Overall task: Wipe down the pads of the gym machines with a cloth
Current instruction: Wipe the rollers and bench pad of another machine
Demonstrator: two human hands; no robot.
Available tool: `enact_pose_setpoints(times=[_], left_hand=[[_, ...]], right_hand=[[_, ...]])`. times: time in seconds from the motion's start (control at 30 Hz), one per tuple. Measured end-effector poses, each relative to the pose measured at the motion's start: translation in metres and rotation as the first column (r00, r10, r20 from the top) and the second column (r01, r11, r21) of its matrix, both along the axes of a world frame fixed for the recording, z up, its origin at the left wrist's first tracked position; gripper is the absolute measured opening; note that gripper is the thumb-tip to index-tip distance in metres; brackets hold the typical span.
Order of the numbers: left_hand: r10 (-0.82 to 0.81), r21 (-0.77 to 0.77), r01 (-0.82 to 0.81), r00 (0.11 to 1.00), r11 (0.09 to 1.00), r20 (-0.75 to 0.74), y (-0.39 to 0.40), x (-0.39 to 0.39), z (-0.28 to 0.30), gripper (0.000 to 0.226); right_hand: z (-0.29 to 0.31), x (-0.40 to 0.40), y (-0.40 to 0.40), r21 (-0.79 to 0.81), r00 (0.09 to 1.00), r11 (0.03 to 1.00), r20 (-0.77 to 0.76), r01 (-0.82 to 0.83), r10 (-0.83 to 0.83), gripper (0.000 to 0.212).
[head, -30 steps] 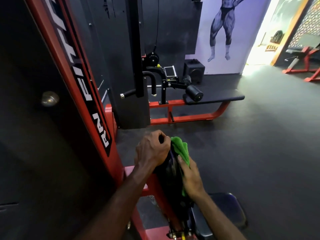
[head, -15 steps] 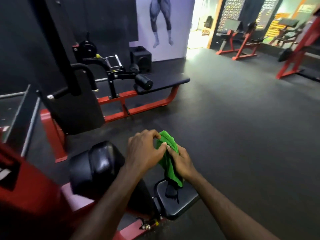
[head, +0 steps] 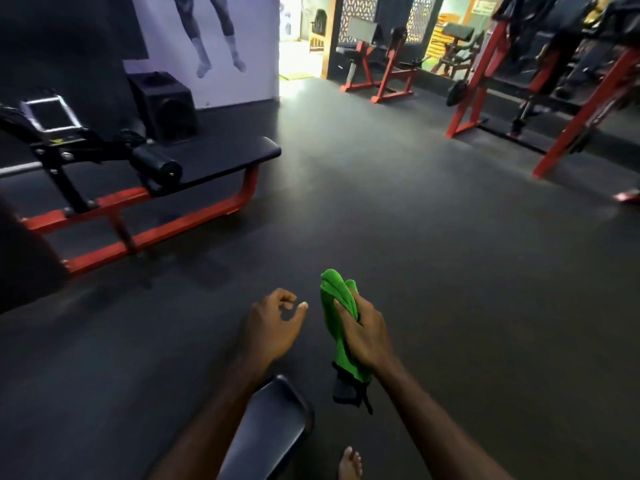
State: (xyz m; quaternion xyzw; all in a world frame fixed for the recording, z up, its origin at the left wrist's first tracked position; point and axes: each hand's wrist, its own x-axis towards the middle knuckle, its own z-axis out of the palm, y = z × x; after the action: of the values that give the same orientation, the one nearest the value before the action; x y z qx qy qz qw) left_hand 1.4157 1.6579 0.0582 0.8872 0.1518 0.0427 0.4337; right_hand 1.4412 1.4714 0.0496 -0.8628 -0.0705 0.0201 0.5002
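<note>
The near seat pad (head: 266,431) is cut off by the bottom edge and partly covered by the left forearm, so its frame is not seen. Only the toes of a bare foot (head: 350,462) are shown before the bottom edge cuts it. The middle of the green cloth (head: 341,306) is hidden under the right hand (head: 363,332), and the dark piece hanging at its lower end cannot be identified. The wall poster figure (head: 211,32) is cropped above the thighs. The bench machine (head: 145,188) is cut by the left edge. The far machines (head: 540,81) are blurred, and their pads cannot be told apart.
</note>
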Motion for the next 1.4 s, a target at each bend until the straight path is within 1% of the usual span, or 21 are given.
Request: enact_pose_setpoints(times=[0.07,0.17,0.33,0.47,0.53,0.63,0.73,0.83,0.97,1.13,1.23,1.3,1.33,1.4], left_hand=[[0.005,-0.025,-0.005,1.0,1.0,-0.019,-0.031,0.054,-0.008,0.026],[0.015,-0.057,-0.017,0.999,0.998,-0.044,-0.058,0.125,-0.011,0.026],[0.066,-0.095,-0.066,0.998,0.993,0.001,-0.077,0.226,-0.006,0.043],[0.063,-0.077,-0.063,0.998,0.995,0.005,-0.065,0.29,0.007,0.028],[0.041,-0.066,-0.039,0.999,0.997,0.017,-0.057,0.314,0.014,0.026],[0.083,-0.06,-0.082,0.996,0.995,0.017,-0.032,0.36,0.023,0.026],[0.138,-0.054,-0.137,0.99,0.989,0.029,0.003,0.416,0.028,0.025],[0.184,-0.07,-0.18,0.982,0.981,0.049,0.042,0.475,0.031,0.022],[0.242,-0.089,-0.241,0.97,0.967,0.005,0.105,0.551,0.039,0.03],[0.291,-0.139,-0.299,0.954,0.944,-0.074,0.184,0.611,0.042,0.046],[0.312,-0.186,-0.315,0.949,0.931,-0.049,0.22,0.643,0.049,0.055],[0.331,-0.195,-0.331,0.943,0.923,-0.033,0.244,0.666,0.052,0.059],[0.34,-0.199,-0.338,0.94,0.92,-0.024,0.254,0.676,0.055,0.058],[0.41,-0.213,-0.404,0.912,0.89,-0.017,0.278,0.698,0.056,0.048]], right_hand=[[-0.004,0.052,-0.025,-0.013,1.0,1.0,-0.003,0.01,-0.01,0.032],[0.002,0.12,-0.051,-0.048,1.0,0.999,-0.009,-0.008,0.007,0.029],[0.015,0.222,-0.072,-0.08,0.998,0.995,0.001,-0.055,0.055,0.03],[0.027,0.289,-0.054,-0.086,0.991,0.988,0.01,-0.13,0.131,0.026],[0.034,0.315,-0.045,-0.08,0.987,0.985,0.029,-0.155,0.158,0.025],[0.043,0.368,-0.014,-0.054,0.969,0.968,0.04,-0.243,0.245,0.02],[0.047,0.429,0.026,-0.06,0.949,0.95,0.062,-0.307,0.31,0.015],[0.045,0.496,0.07,-0.073,0.937,0.938,0.064,-0.338,0.342,0.009],[0.051,0.587,0.144,-0.033,0.915,0.917,0.055,-0.398,0.4,0.015],[0.053,0.67,0.227,0.045,0.867,0.866,0.033,-0.499,0.498,0.025],[0.053,0.709,0.269,0.07,0.847,0.844,0.032,-0.532,0.531,0.036],[0.057,0.733,0.299,0.073,0.832,0.829,0.031,-0.555,0.554,0.032],[0.059,0.746,0.312,0.075,0.82,0.817,0.028,-0.572,0.572,0.027],[0.063,0.774,0.344,0.071,0.778,0.775,0.019,-0.628,0.628,0.02]])
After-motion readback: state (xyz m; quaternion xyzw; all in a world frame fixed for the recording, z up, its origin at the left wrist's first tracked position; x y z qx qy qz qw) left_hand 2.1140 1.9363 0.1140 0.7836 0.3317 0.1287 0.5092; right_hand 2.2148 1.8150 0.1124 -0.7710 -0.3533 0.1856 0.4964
